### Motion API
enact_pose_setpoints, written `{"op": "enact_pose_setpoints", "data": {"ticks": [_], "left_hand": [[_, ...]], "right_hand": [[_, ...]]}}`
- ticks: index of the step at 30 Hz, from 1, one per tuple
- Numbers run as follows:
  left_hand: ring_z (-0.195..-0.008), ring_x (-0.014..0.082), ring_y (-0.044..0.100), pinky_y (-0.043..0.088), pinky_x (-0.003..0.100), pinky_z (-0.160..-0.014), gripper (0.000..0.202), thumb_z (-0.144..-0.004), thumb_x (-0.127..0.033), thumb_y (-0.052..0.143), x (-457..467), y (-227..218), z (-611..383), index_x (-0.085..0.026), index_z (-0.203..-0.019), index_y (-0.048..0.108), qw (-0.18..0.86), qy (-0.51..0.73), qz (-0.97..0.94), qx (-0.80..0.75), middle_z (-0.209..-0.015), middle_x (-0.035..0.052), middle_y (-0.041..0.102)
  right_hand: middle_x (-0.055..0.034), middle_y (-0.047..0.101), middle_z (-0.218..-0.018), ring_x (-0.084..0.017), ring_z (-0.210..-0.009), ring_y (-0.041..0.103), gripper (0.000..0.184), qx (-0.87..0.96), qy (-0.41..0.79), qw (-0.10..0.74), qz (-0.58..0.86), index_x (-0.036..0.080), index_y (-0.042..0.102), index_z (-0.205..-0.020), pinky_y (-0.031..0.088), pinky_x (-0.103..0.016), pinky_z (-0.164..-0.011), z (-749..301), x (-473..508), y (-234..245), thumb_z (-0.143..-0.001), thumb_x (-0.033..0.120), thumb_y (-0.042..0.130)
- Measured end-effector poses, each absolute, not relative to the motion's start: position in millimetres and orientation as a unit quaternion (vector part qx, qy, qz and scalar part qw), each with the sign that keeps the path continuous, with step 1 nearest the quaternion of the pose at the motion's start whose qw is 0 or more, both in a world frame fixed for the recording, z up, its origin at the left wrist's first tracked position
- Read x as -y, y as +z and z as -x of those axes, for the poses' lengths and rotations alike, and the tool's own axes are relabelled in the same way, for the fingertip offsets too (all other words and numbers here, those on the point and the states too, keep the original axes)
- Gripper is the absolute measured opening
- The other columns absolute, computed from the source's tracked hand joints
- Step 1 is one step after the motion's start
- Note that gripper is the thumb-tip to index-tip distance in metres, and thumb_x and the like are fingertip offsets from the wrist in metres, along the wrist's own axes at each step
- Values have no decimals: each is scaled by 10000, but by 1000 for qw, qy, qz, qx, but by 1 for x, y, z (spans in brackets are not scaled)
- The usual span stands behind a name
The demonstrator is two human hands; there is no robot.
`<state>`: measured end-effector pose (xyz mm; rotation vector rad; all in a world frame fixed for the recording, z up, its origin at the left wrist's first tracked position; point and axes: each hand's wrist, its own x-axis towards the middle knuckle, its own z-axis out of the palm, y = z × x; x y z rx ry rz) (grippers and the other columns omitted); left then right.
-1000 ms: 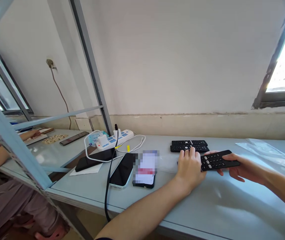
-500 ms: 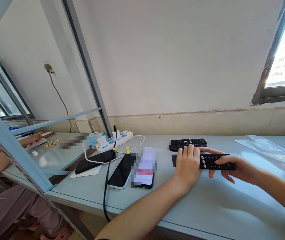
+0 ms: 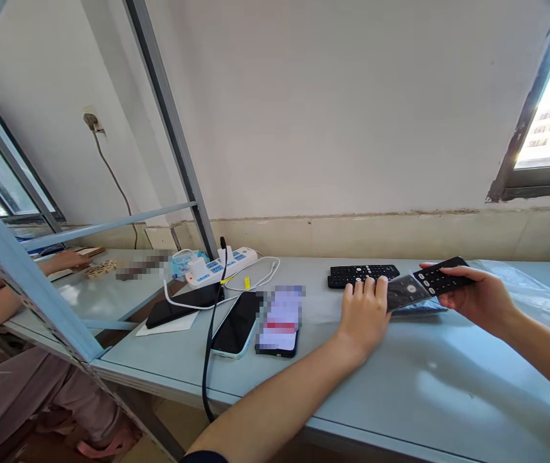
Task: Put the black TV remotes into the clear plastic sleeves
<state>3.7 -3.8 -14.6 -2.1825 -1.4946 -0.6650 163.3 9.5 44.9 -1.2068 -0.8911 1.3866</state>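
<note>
A black remote control (image 3: pixel 443 278) is pinched in my right hand (image 3: pixel 484 297), tilted up toward the right. Its left part looks greyish, lying inside a clear plastic sleeve (image 3: pixel 404 292). My left hand (image 3: pixel 364 318) is closed at the left end of that sleeve, fingers curled down over it; what lies under the palm is hidden. Just behind my left hand, two more black remote controls (image 3: pixel 362 271) rest side by side on the table. Below the held remote lies a flat, dark bluish, plastic-looking thing (image 3: pixel 422 310), partly covered.
Clear plastic film (image 3: pixel 535 296) spreads at the right. Left of my hands are a phone with a lit screen (image 3: pixel 279 321), a dark-screened phone (image 3: pixel 239 325), another black phone (image 3: pixel 183 305), and a white power strip (image 3: pixel 221 267) with cables. Another person's hand (image 3: pixel 65 260) is beyond the metal frame.
My right hand has moved up and right, raising and tilting the remote control. More of the sleeve-covered part and the bluish thing below now show. My left hand has stayed nearly in place.
</note>
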Motion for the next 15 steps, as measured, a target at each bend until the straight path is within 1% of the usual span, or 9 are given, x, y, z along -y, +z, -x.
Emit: {"op": "enact_pose_setpoints", "data": {"ticks": [2,4,6,8,10,12,14,15], "left_hand": [[-876,168,606,466,285,-737,467,-805,-391,613,6,-13,-5,-152,-1178,465,191,-242,787,535,-990,44,644],[-858,164,611,463,277,-717,468,-814,-426,592,8,-13,-6,-149,-1171,467,183,-244,785,539,-981,48,646],[-844,162,614,459,272,-700,467,-825,-452,567,9,-12,-5,-152,-1170,466,180,-248,782,543,-975,48,647],[-836,161,616,454,269,-688,472,-830,-477,548,8,-13,-3,-160,-1170,464,182,-257,777,545,-973,44,647],[-825,158,617,448,265,-675,476,-828,-509,532,6,-13,0,-172,-1159,473,188,-269,774,541,-956,35,647],[-808,153,617,444,260,-661,491,-814,-555,513,3,-14,3,-183,-1135,495,194,-283,773,533,-918,25,645],[-797,149,615,443,259,-655,530,-783,-608,501,1,-13,5,-190,-1109,519,202,-303,772,521,-882,16,640],[-792,147,613,443,260,-654,544,-768,-622,505,0,-13,6,-193,-1102,528,208,-313,770,515,-870,12,637]], "right_hand": [[-55,507,-508,-114,-364,425,175,348,597,535,486,149,569,-750,401,-185,-337,-163,-11,47,-722,164,397],[-61,504,-520,-122,-389,443,235,320,618,549,463,171,554,-727,427,-189,-353,-162,-11,48,-805,257,349],[-63,532,-569,-113,-397,451,334,296,633,551,455,181,575,-779,442,-181,-358,-160,-10,50,-864,332,289],[-62,578,-654,-100,-411,480,371,292,643,531,468,194,601,-889,426,-158,-340,-159,-7,52,-889,346,263],[-60,594,-689,-100,-441,520,389,302,647,498,491,222,608,-971,399,-139,-321,-161,-4,52,-903,381,259],[-66,582,-666,-104,-445,523,455,339,651,460,500,241,615,-1009,374,-133,-315,-166,-2,50,-904,507,260],[-75,565,-648,-104,-450,512,575,403,654,420,483,252,622,-1053,349,-128,-324,-173,-1,45,-861,666,273],[-75,557,-641,-104,-463,513,622,436,647,407,476,262,621,-1079,340,-124,-334,-176,0,42,-833,722,281]]}}
